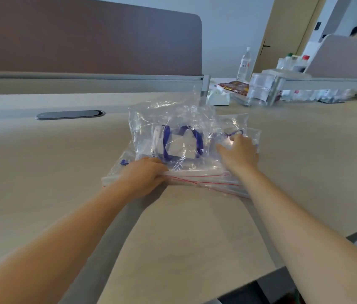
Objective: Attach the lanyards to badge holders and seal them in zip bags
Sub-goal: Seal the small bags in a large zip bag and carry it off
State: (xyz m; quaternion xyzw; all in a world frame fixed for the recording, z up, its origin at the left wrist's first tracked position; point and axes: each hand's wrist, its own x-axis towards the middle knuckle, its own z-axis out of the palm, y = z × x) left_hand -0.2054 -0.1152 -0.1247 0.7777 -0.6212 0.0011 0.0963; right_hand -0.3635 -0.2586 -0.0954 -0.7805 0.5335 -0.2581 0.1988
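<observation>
1. Our left hand [144, 175] lies at about 7 o'clock of the pile, fingers curled over the near edge of the zip bags [197, 179], gripping them where the red seal lines run.
2. Our right hand [240, 152] rests at about 3 o'clock of the pile, fingers fairly straight and spread, pressing down on the plastic; it pins the bags and does not seem to pinch anything.
3. Between the hands, the top bag [173, 132] is puffed and crumpled. Inside it we see a blue lanyard [197, 139] looped around a pale badge holder [178, 145], so we judge that at least one set is attached and bagged.
4. A second loop of blue cord [233, 133] shows just past our right fingertips, and a blue end [124, 162] peeks out at 9 o'clock of the left hand, which suggests more filled bags lower in the stack.
5. We cannot tell whether every seal is pressed shut; the top bag holds air, so squeezing it flat and closing its strip may remain.
6. The pile sits mid-table [184, 227]. At 1 o'clock, well apart, stand a water bottle [244, 63] and clear containers [259, 87]; we cannot make out loose lanyards or holders there.
</observation>
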